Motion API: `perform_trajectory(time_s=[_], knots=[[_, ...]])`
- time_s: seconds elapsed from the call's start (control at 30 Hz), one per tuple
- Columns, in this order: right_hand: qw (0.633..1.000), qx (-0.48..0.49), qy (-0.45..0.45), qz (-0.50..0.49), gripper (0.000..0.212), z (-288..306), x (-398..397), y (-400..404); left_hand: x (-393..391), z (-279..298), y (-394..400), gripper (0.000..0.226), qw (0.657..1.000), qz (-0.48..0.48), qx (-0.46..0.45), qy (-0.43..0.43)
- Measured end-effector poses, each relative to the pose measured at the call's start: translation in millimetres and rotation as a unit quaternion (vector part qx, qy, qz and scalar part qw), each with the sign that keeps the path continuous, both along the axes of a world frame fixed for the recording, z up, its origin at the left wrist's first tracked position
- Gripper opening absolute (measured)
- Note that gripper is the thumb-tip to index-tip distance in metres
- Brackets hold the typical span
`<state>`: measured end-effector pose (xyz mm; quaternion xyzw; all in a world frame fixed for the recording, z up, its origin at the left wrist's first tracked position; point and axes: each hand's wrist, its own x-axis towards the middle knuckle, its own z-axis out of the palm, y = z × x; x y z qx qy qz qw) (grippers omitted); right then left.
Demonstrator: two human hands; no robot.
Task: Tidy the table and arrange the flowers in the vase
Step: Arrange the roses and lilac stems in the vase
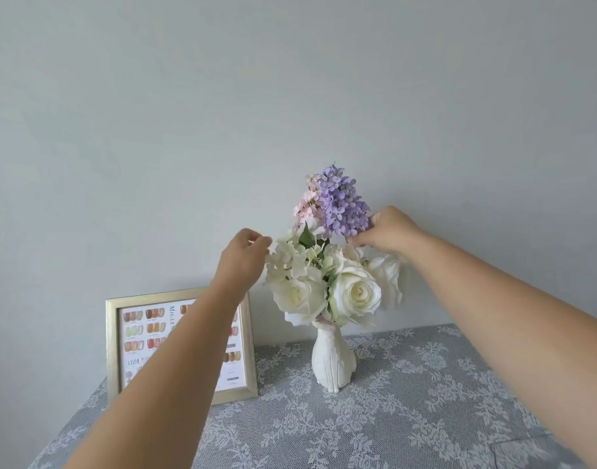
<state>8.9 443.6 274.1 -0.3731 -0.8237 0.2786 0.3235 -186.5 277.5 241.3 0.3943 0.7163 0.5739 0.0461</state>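
Head view: at the far left a frame (116, 350) stands upright on the table (409, 418), leaning a little back toward the wall (290, 79) — the left forearm crosses in front of it and hides part of its printed sheet. The left hand (244, 257) reaches up to the left edge of the flowers (327, 282); its fingertips (266, 241) are drawn close together at a white petal, though whether they actually pinch it cannot be told from this angle. The vase (331, 358), white and narrow-necked, stands upright near the back of the table, just right of the frame and apart from it. Its long axis runs straight up, and the bunch continues that line: white roses low and wide, then a pink spray (305, 206) and a purple spray (341, 201) pointing up and slightly left. The right hand (388, 233) meets the purple spray at its lower right — thumb above, fingers curled below, nearly closed, touching the blossoms and a white rose under them. A lace cloth covers the table.
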Motion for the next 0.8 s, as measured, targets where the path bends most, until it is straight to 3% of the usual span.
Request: perform_trajectory(time_s=[0.07, 0.2, 0.27, 0.43, 0.57, 0.7, 0.8], knots=[[0.999, -0.009, 0.033, 0.014, 0.024, 0, 15, 2, 6, -2, -11, 0.009, 0.996, -0.021, 0.021, 0.081], [0.992, -0.067, 0.081, 0.067, 0.039, -19, 56, 3, 20, -19, -24, 0.032, 0.956, -0.115, 0.004, 0.271], [0.987, -0.093, 0.072, 0.108, 0.04, -38, 69, 0, 23, -29, -24, 0.039, 0.944, -0.139, -0.028, 0.299], [0.966, -0.106, 0.196, 0.132, 0.043, -81, 64, -12, 27, -46, -23, 0.043, 0.958, -0.142, -0.008, 0.25], [0.927, -0.157, 0.316, 0.125, 0.05, -95, 53, -16, 31, -52, -25, 0.049, 0.972, -0.121, 0.031, 0.201], [0.91, -0.236, 0.319, 0.124, 0.047, -106, 48, -20, 34, -50, -25, 0.053, 0.98, -0.133, 0.027, 0.146], [0.92, -0.174, 0.332, 0.114, 0.04, -102, 41, -22, 35, -48, -21, 0.055, 0.982, -0.146, 0.019, 0.114]])
